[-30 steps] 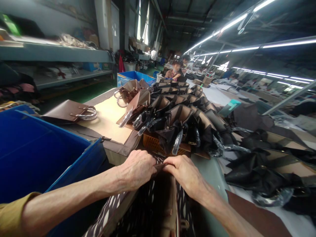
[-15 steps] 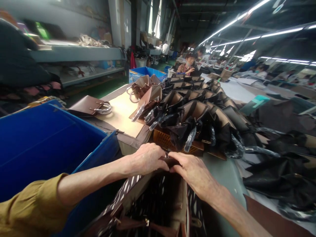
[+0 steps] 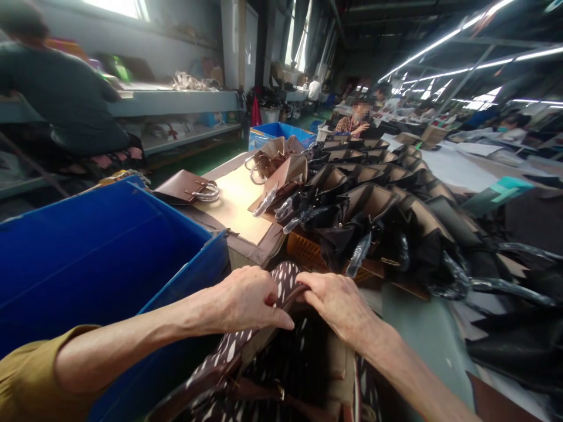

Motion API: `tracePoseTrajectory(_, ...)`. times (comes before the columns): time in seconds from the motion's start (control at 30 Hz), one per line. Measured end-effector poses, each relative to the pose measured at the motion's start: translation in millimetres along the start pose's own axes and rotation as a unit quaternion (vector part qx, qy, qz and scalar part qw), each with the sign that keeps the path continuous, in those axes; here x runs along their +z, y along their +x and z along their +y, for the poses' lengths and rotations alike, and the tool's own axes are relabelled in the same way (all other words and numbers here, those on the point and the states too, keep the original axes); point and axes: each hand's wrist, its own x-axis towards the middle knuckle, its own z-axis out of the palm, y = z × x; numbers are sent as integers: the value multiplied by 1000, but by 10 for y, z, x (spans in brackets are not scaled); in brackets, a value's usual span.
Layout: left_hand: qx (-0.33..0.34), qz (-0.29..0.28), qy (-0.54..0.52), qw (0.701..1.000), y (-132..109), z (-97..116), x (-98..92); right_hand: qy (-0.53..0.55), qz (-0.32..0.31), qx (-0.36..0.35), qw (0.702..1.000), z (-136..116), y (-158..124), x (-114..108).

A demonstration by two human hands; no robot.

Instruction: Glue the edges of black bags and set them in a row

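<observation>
In front of me a dark brown handbag with white dashes (image 3: 235,346) gapes open, its beige-edged inside facing up. My right hand (image 3: 338,299) pinches its brown-trimmed far rim between thumb and fingers. On the rim's left side lies my left hand (image 3: 240,300), fingers curled over the patterned outside and thumb stretched along the inner edge; its fingertips are partly hidden. A brown strap with a small metal buckle (image 3: 281,391) crosses the near side of the bag. My forearms hide parts of both sides.
A large blue bin (image 3: 185,264) stands at my left. Beyond my hands, many black and tan bags (image 3: 365,205) with plastic-wrapped handles crowd the table. A brown handbag (image 3: 182,186) lies on the left. A person (image 3: 65,99) sits at the left bench; another (image 3: 352,120) is farther back.
The view has swung slightly left. My hands have moved apart along the rim, the left one shifting left, so the patterned far edge shows between them.
</observation>
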Motion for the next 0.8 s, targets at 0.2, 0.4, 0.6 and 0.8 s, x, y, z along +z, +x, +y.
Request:
tracePoseTrajectory(0.2,17,28,37,999,91,9,10,-54,-11,-9,998,-127,153,2)
tracePoseTrajectory(0.4,-35,-5,32,999,96,-136,39,-97,9,-25,995,-162,244,103)
tracePoseTrajectory(0.6,-63,-24,-68,995,-141,-333,7,-126,37,-47,990,-345,351,141)
tracePoseTrajectory(0.8,-131,9,-276,952,-464,-781,-46,53,85,-101,990,-623,494,-217)
